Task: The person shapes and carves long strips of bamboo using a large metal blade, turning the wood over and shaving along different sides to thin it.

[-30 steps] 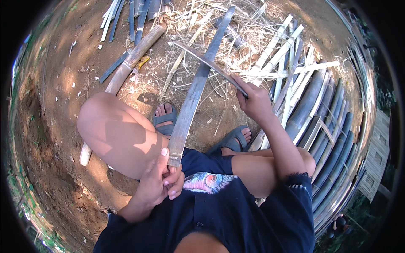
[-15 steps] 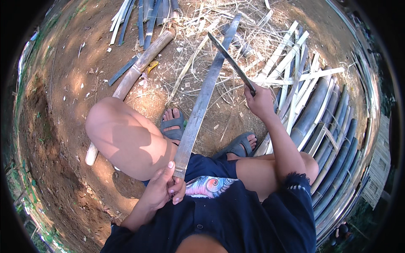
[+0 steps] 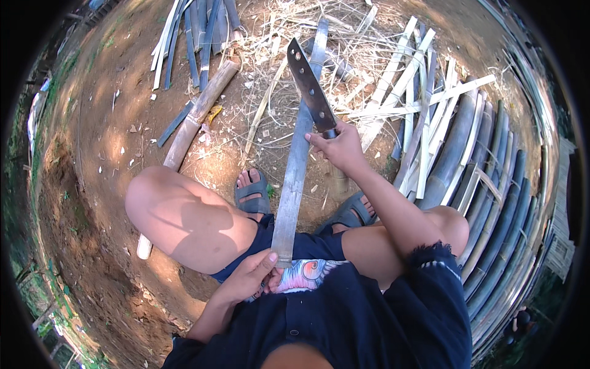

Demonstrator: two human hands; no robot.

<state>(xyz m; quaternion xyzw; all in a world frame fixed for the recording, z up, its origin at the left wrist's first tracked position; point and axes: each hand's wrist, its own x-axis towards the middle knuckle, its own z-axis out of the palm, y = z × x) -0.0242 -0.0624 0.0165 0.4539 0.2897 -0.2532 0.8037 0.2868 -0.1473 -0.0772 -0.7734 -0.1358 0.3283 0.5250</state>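
A long, flat strip of split bamboo (image 3: pixel 291 190) runs from my lap out to the shavings in front of me. My left hand (image 3: pixel 249 277) is closed around its near end, thumb on top. In my right hand (image 3: pixel 341 149) is a dark knife (image 3: pixel 313 95) with a wide blade and a row of holes, gripped by its handle. The blade points up and to the left, its flat side turned to view. It crosses over the strip's far half; whether it touches the strip I cannot tell.
Pale split strips (image 3: pixel 409 74) and dark bamboo lengths (image 3: pixel 455 150) lie at my right. A bamboo pole (image 3: pixel 196 117) rests on the soil at left, with more dark strips (image 3: pixel 203 37) beyond it. Thin shavings (image 3: pixel 264 67) litter the ground ahead. My sandalled feet flank the strip.
My right hand has moved left and slightly nearer, turning the blade from edge-on to its flat side. The strip's near end and my left hand have shifted a little to the right.
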